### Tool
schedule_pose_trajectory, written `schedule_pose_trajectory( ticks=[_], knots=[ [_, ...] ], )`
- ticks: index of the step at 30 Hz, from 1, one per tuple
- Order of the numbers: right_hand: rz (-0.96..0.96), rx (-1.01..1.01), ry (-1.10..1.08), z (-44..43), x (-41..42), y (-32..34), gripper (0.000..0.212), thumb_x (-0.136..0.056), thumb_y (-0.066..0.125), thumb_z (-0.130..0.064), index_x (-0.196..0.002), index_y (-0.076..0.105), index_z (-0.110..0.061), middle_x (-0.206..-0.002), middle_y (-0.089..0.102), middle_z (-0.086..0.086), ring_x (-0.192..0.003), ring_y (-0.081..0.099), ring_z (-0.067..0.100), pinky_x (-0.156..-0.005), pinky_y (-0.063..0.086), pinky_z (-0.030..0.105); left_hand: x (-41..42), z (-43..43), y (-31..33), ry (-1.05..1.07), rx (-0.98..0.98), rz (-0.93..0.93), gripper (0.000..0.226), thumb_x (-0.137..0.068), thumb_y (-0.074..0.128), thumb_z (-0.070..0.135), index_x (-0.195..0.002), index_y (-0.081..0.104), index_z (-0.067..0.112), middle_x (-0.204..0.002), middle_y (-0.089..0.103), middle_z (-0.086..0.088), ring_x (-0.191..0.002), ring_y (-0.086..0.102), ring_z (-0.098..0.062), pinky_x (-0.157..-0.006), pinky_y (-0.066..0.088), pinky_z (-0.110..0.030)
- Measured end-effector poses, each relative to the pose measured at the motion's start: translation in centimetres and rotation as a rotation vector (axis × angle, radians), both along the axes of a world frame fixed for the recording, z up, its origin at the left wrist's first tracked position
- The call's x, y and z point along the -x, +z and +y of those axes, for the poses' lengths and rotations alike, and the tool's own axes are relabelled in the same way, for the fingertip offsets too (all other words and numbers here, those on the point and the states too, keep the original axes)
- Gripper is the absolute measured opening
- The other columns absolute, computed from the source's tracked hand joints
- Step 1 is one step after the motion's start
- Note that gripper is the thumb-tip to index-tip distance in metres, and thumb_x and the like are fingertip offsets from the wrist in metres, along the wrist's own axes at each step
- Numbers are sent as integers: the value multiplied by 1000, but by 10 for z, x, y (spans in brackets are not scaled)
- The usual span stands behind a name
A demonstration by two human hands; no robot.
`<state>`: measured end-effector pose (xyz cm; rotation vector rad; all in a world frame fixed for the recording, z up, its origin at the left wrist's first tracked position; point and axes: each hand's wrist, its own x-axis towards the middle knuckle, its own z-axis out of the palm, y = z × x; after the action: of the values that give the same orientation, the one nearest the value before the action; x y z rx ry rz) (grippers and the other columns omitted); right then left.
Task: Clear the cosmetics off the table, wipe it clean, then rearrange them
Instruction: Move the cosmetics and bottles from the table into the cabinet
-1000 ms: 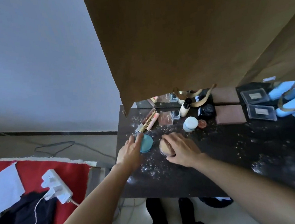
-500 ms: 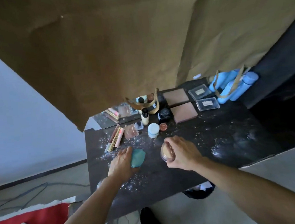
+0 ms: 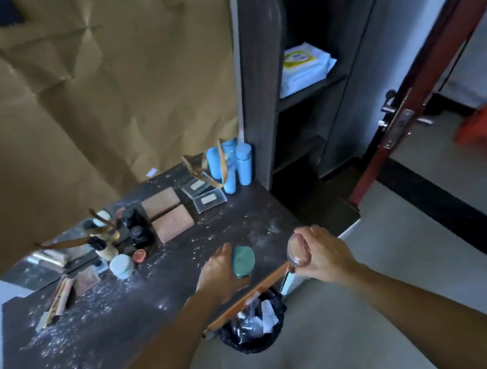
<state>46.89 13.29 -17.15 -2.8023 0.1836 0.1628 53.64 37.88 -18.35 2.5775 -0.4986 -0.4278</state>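
My left hand (image 3: 220, 273) grips a teal compact (image 3: 243, 260) above the dark table (image 3: 107, 326), near its right front edge. My right hand (image 3: 320, 254) holds a round clear powder jar (image 3: 297, 248) just past the table's right corner. Still on the powder-strewn table are a pale blue jar (image 3: 121, 265), a small red pot (image 3: 139, 255), a black bottle (image 3: 137, 233), two brown palettes (image 3: 173, 224), two clear cases (image 3: 208, 200), lip tubes (image 3: 57, 301) and blue bottles (image 3: 242, 167).
A black-lined waste bin (image 3: 254, 320) with crumpled paper stands on the floor under the table's right edge. A dark shelf unit (image 3: 302, 92) holding a wipes pack (image 3: 304, 63) rises on the right. Brown paper (image 3: 98, 93) covers the wall; a red door (image 3: 421, 88) stands open.
Both hands lifted their items off the table and carried them to the right, toward the table's edge. My view swung right, bringing in the shelf, bin and door.
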Motion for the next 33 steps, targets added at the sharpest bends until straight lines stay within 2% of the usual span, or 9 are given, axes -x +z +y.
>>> schedule_pose_trajectory(
  ticks=[4,11,19,23,27,30,33],
  knots=[
    [-8,44,-57,-68,4,12,78,-60,72,-47,-129,42,-27,-116,51,-2,-108,53,20,-77,47,29,-4,-73,10,-43,18,-32,67,-62,77,46,-113,44,17,-108,60,-4,-93,60,-26,-74,49,-35],
    [13,89,-88,-154,-44,13,79,-63,69,-46,-133,37,-29,-118,49,-1,-107,52,20,-77,47,30,-59,-167,22,-66,39,-112,63,-62,77,42,-111,44,19,-109,56,0,-96,59,-23,-74,48,-34],
    [-5,111,-58,-233,-153,17,80,-66,73,-45,-135,35,-28,-122,47,2,-112,47,22,-78,49,32,-155,-258,24,13,-4,-120,69,-71,75,32,-126,38,14,-122,50,-5,-113,51,-25,-90,47,-38],
    [-12,73,-13,-249,-204,17,80,-66,72,-40,-136,36,-25,-123,47,5,-113,47,26,-83,51,39,-190,-287,26,110,-49,-103,67,-78,70,22,-131,34,6,-128,44,-12,-119,45,-30,-96,42,-38],
    [-22,50,105,-255,-254,8,81,-68,73,-37,-138,33,-24,-126,46,6,-114,47,27,-87,49,38,-223,-311,26,271,-77,-82,66,-81,69,16,-134,32,2,-135,38,-16,-121,47,-36,-98,41,-40],
    [-3,19,184,-256,-292,-5,81,-69,74,-35,-139,32,-24,-128,44,8,-115,46,29,-89,48,38,-243,-322,19,419,-79,-2,68,-84,67,17,-138,29,1,-136,39,-17,-119,51,-36,-96,43,-41],
    [42,-3,245,-252,-325,-22,82,-69,73,-37,-139,31,-25,-128,43,10,-115,47,32,-89,49,43,-258,-328,6,569,-37,80,63,-88,61,15,-141,29,1,-137,44,-18,-124,48,-34,-102,38,-39]
  ],
)
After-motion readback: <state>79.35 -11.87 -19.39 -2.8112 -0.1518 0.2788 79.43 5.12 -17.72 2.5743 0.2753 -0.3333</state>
